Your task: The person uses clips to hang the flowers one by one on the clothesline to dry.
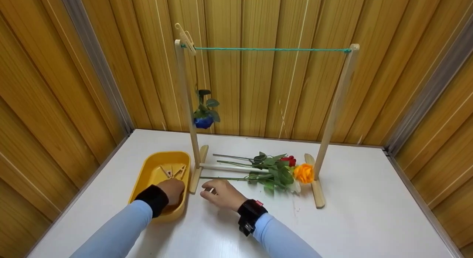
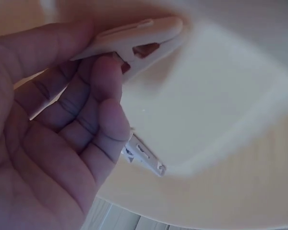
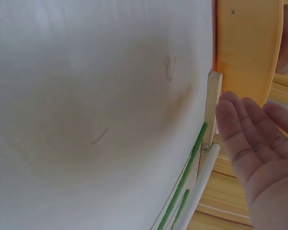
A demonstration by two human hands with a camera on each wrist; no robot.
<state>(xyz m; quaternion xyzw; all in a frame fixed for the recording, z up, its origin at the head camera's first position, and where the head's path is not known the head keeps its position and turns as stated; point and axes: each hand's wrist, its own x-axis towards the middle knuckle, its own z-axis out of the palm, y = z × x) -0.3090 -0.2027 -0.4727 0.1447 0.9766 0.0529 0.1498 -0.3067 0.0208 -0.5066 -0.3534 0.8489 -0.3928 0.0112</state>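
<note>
My left hand (image 1: 173, 190) reaches down into the yellow tub (image 1: 139, 176). In the left wrist view, its thumb and fingers pinch a pale clothespin (image 2: 156, 36), and another clothespin (image 2: 146, 154) lies lower down, partly behind the fingers. More clothespins (image 1: 180, 172) show in the tub in the head view. My right hand (image 1: 224, 194) hovers over the white table with relaxed fingers and holds nothing. It is beside the stand's left foot (image 1: 196, 182) and close to the green flower stems (image 1: 225, 178).
A wooden stand carries a green cord (image 1: 266, 49) across its top. A clothespin (image 1: 186, 40) at the left end holds a blue rose (image 1: 204, 121) upside down. A red rose (image 1: 289, 160), an orange rose (image 1: 304, 173) and a whitish flower (image 1: 295, 187) lie near the stand's right post (image 1: 336, 106).
</note>
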